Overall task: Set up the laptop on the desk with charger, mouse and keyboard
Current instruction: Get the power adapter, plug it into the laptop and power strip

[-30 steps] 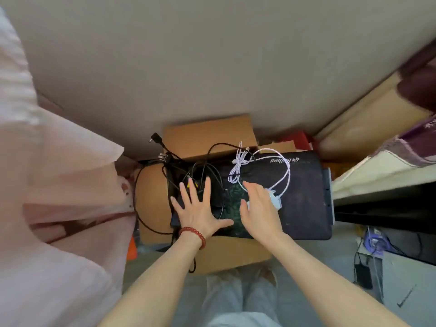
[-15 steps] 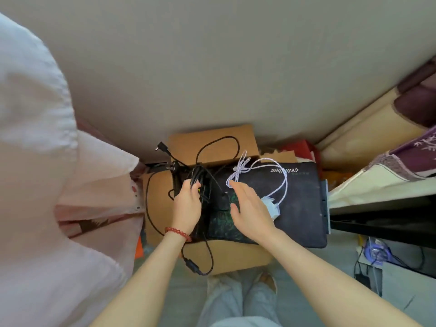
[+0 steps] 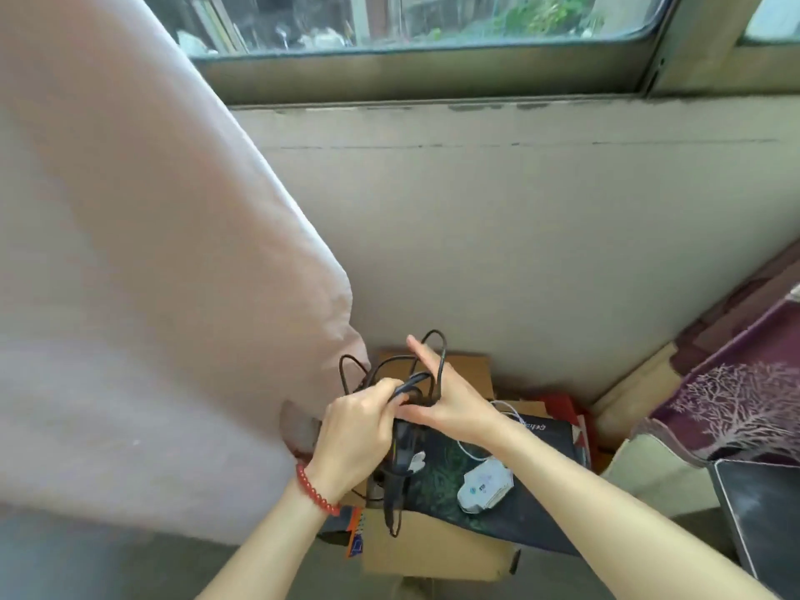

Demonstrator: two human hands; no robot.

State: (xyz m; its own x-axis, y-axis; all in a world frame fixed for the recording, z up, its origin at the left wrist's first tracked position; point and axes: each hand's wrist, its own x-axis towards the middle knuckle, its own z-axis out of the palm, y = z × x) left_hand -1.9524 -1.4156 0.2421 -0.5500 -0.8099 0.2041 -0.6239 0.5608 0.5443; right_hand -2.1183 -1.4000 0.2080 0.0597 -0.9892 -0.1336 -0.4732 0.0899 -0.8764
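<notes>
The left hand [image 3: 353, 435], wearing a red bead bracelet [image 3: 317, 491] at the wrist, is clenching around a bundle of black charger cable [image 3: 402, 391] and the dark charger brick [image 3: 400, 448] hanging below it, holding them above a cardboard box [image 3: 433, 552]. The right hand [image 3: 450, 404] is pressing against the same bundle from the right, fingers [image 3: 422, 350] stretched out and loose loops of cable running over them; it is steadying the cable rather than gripping it. A cable end is dangling down in front of the box's near wall.

A dark mat [image 3: 511, 508] with a faint green pattern is lying across the top of the box and hiding what is inside. On the mat, just right of the hanging brick, a white plug [image 3: 485, 487] is resting with its thin white cord [image 3: 513, 415] curling toward the far side. A second cardboard box [image 3: 472, 374] is standing farther back against the wall [image 3: 519, 253], below a window [image 3: 433, 19]. Pale pink fabric [image 3: 130, 296] is filling the left side; a patterned purple cloth [image 3: 736, 404] is lying at the right.
</notes>
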